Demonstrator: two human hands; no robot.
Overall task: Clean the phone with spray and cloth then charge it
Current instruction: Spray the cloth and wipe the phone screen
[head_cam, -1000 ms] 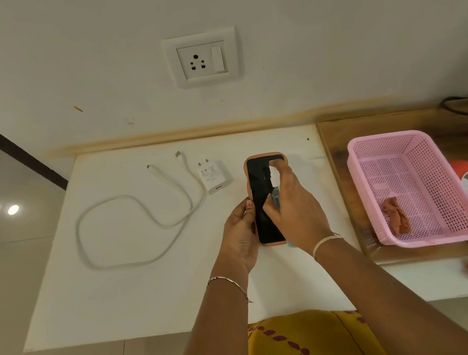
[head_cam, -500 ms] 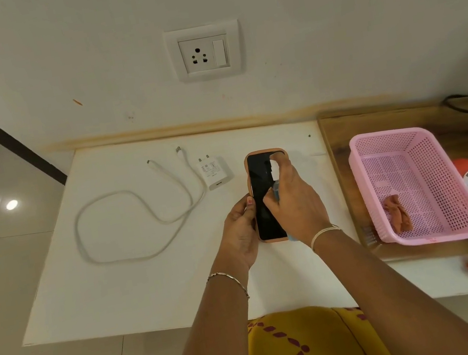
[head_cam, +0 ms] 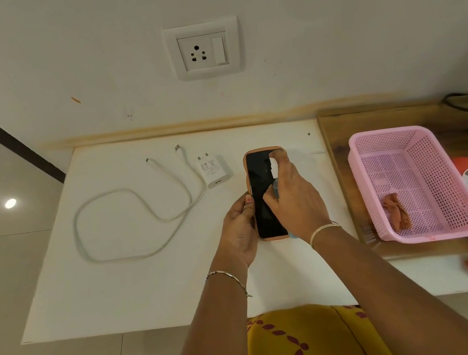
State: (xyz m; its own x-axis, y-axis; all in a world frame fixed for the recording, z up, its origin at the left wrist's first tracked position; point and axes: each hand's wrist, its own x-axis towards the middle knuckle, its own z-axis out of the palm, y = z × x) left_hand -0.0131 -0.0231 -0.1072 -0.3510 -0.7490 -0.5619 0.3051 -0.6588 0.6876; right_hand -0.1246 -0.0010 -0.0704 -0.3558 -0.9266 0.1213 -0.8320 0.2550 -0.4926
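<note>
Head view: my left hand [head_cam: 241, 232] grips the phone [head_cam: 262, 194], long axis toward the tabletop's back edge; my right hand [head_cam: 295, 197] clasps the spray bottle [head_cam: 273, 167] over its screen. The cloth [head_cam: 396, 211] lies in the pink basket [head_cam: 456, 169], nearer my right hand.

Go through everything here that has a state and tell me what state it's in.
phone: screen dark, held
left hand: gripping phone's edge
right hand: holding spray bottle over the screen
cable: loose, unplugged
charger: unplugged
wall socket: empty
cloth: crumpled in basket
</note>
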